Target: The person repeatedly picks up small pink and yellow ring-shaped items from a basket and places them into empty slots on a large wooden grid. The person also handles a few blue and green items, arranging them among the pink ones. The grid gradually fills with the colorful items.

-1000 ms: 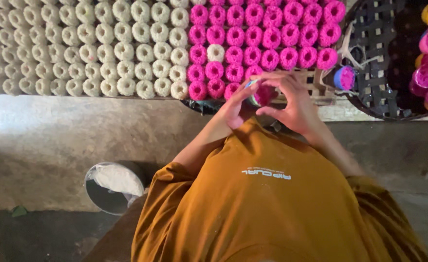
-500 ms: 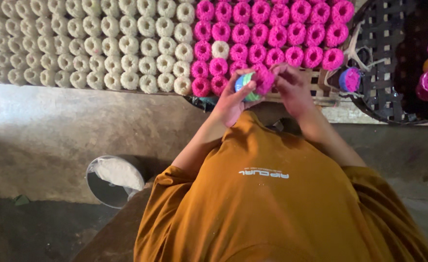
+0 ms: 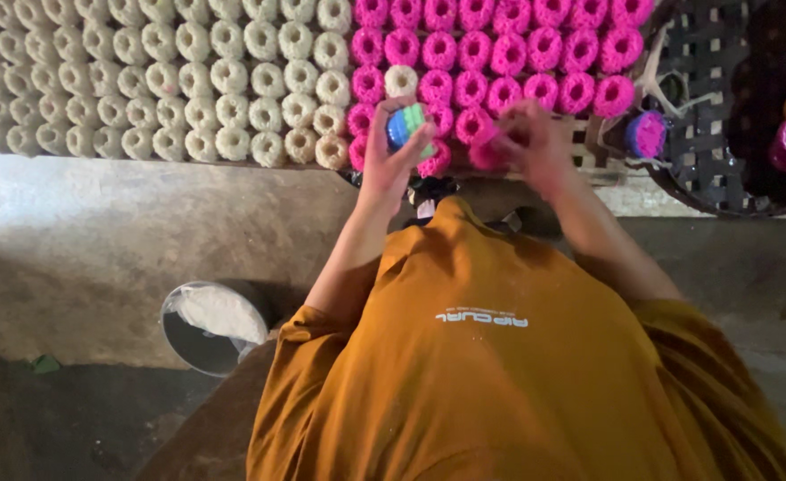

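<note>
Holding: the left hand [image 3: 393, 156] grips a small blue and green cup [image 3: 408, 125], fingers curled snugly round its side, thumb on the near edge.
Cup's place: at about 12 o'clock from the orange shirt [image 3: 491, 356], over the near edge of the pink rows.
Right hand: the right hand [image 3: 531, 142] pinches a pink ring-shaped piece [image 3: 485, 153], fingers drawn narrow around it; the hand is blurred, so the exact grip is probably a pinch, but I cannot tell for sure.
Gap between hands: the two hands are near each other, the pink piece at 3 o'clock from the cup, not touching it.
Pink rows: pink rings [image 3: 491, 53] lie packed in rows at 12 o'clock, one cream ring [image 3: 401, 80] sitting among them.
Cream rows: cream rings [image 3: 170, 71] fill the tray towards 10 o'clock.
Basket: a dark woven basket [image 3: 714, 107] sits at 2 o'clock.
Bucket: a metal bucket [image 3: 206, 330] with white powder stands at 8 o'clock.
</note>
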